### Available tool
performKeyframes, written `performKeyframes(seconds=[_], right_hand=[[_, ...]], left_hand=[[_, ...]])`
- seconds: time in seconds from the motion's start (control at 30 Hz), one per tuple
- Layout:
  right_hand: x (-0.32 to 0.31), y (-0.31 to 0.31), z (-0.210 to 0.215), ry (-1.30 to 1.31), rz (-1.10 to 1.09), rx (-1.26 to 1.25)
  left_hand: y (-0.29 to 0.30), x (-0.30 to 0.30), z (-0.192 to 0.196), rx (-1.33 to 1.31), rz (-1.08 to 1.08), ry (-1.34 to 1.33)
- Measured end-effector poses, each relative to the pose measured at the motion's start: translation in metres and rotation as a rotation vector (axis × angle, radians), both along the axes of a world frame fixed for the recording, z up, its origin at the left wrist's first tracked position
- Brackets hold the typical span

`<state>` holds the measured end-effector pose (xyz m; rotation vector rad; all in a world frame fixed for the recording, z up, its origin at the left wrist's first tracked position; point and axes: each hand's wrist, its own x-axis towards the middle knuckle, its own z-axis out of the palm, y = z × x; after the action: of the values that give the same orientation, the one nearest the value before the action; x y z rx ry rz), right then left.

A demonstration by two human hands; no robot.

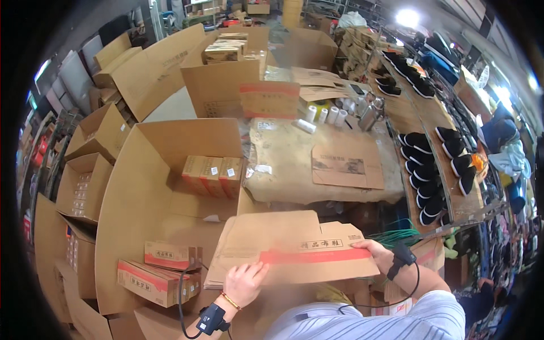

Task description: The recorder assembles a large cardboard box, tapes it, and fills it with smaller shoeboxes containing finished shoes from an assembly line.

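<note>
At the frame's lower center, a person's right hand pinches the right end of a flat, red-banded cardboard sheet, its underside fingers hidden. The left hand touches the sheet's near edge, farther left; whether it grips cannot be told. The left forearm is cut off at bottom.

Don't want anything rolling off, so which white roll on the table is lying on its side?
The front-left roll, nearest the person; the white rolls just behind it stand upright.
</note>
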<state>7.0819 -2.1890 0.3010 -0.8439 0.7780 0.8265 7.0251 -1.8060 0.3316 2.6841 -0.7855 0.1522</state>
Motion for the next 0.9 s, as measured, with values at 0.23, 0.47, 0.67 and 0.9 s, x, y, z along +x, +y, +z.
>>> performKeyframes(seconds=[0.23, 0.47, 0.67, 0.9], right_hand=[[0.03, -0.028, 0.002, -0.531, -0.029, -0.085], [0.104, -0.099, -0.03, -0.748, -0.165, -0.019], [0.182, -0.162, -0.096, -0.576, -0.245, -0.129], [0.284, -0.242, -0.12, -0.303, -0.176, -0.069]], left_hand=[[-0.032, 0.04, 0.003, 0.07, 0.029, -0.316], [-0.023, 0.145, -0.099, -0.721, 0.743, 0.215], [-0.069, 0.258, -0.197, -1.275, 1.14, 1.328], [-0.195, 0.372, -0.21, -1.416, 0.998, 1.45]])
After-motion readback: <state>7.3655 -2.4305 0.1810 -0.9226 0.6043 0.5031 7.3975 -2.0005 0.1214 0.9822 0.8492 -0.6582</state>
